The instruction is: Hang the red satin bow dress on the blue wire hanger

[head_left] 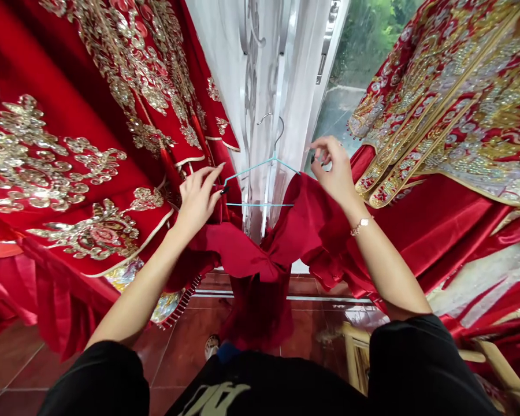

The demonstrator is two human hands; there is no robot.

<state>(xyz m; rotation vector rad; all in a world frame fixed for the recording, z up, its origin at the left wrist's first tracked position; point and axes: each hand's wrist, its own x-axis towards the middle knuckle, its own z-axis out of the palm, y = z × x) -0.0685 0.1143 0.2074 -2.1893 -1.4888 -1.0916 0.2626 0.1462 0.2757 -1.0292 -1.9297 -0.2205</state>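
While the head view looks down over both forearms, left hand [197, 199] is clenched in a pinch on the red satin garment [247, 251], closed on the cloth at the left tip of a light blue wire hanger [260, 173]. Right hand [333, 170] is raised at the hanger's other shoulder, fingertips [323, 151] curled together just above the satin; cannot tell if they grip anything. Hanger sits hook up against a sheer white curtain [260, 86], garment bunched between and below the hands, dropping toward a dark red tile floor [190, 352]. Gold-sequined red robe [69, 144] hangs on the left, near left hand; a second embroidered red robe [450, 115] hangs on the right, near right hand. Gold chain bracelet [359, 226] on right wrist. Wooden chair frame [355, 358] low right. Window pane [338, 110] beyond the curtain, greenery [372, 40] outside. Black sleeve [99, 381] along the bottom edge.
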